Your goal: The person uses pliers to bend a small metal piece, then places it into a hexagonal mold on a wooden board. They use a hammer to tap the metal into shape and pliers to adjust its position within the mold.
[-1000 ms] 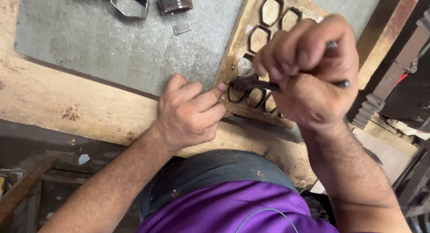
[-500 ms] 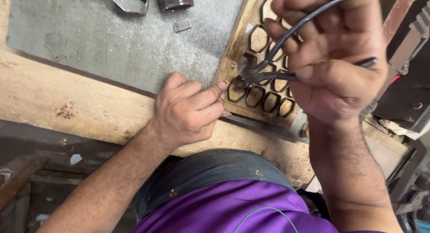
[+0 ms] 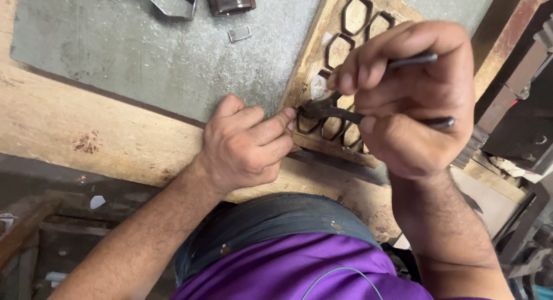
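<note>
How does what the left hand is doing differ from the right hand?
The left hand rests low on the wooden bench, fingertips pinching at a dark hexagonal metal ring; the right hand is raised, fist closed round the dark metal pliers. Both meet at that ring.

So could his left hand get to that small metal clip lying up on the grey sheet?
Probably yes: the left hand rests at the edge of the grey sheet, and nothing lies between it and the small clip.

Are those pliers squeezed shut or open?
Shut: the right hand squeezes the pliers, whose nose pinches a small hexagonal metal frame.
</note>
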